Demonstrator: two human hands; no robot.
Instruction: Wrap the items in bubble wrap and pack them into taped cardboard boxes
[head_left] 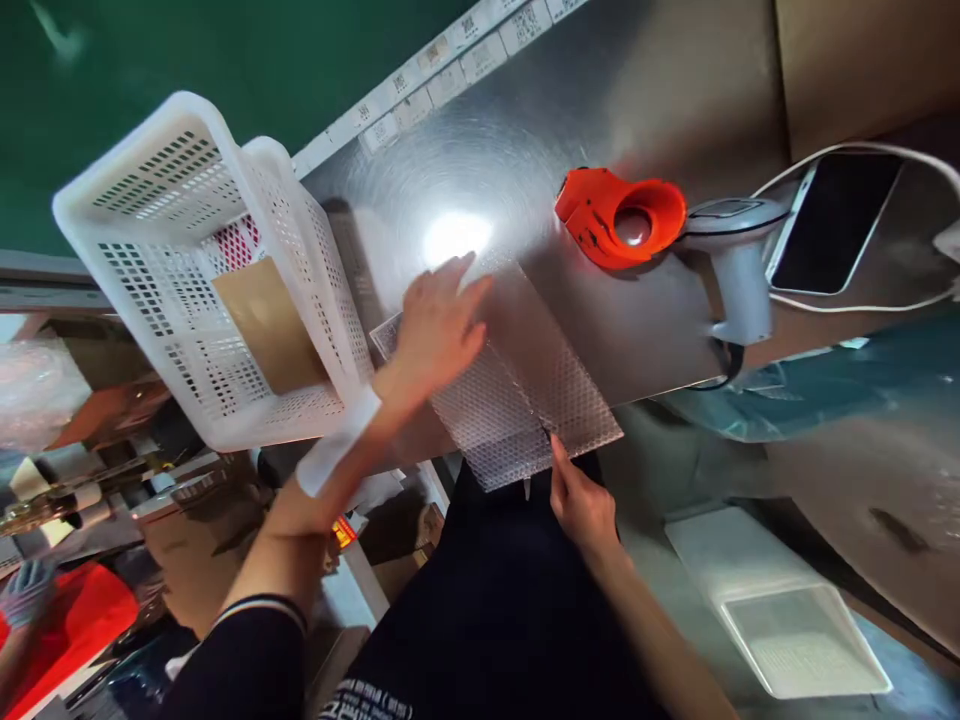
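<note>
A clear sheet of bubble wrap (525, 400) lies on the shiny metal table (525, 150), overhanging its near edge. My left hand (435, 325) lies flat on the sheet's upper left part, fingers stretched out and slightly blurred. My right hand (581, 500) is at the sheet's near edge, fingers pinched on the rim of the bubble wrap.
A white perforated plastic basket (187, 270) holding a brown envelope stands left of the sheet. An orange tape dispenser (619, 215), a grey handheld scanner (739, 260) and a phone (832, 220) with a white cable lie to the right. A white tray (795, 630) sits below on the right.
</note>
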